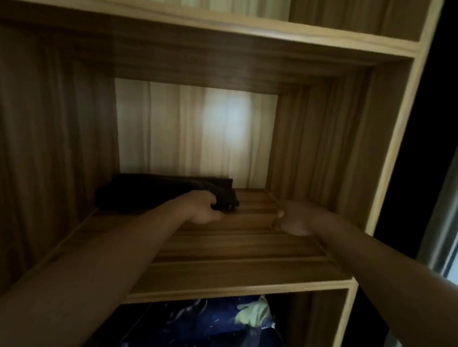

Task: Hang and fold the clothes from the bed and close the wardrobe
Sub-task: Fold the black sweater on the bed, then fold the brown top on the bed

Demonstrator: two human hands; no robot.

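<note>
Where both arms reach into the wardrobe [392, 156], the item of note is one dark folded garment [154, 193], lying on the middle shelf [244, 249] at its back left corner, close against the rear panel. Long axis: left to right, parallel to the shelf's back edge. Left hand [203, 208]: at the garment's right end, fingers curled over that end and gripping it. Right hand [292, 217]: near the shelf's right edge, apart from the garment, with bare board between them; it is blurred, nothing shows in it, and whether its fingers are curled or slack cannot be told. Nearer hand: the left, in contact; the garment lies to the left of both hands and slightly behind them. Judged step: settling the folded piece in place, so any push or straightening would run leftward and back along that axis. Lower compartment: blue patterned cloth [213, 328], heaped. Wardrobe stands open; closing not yet done.
</note>
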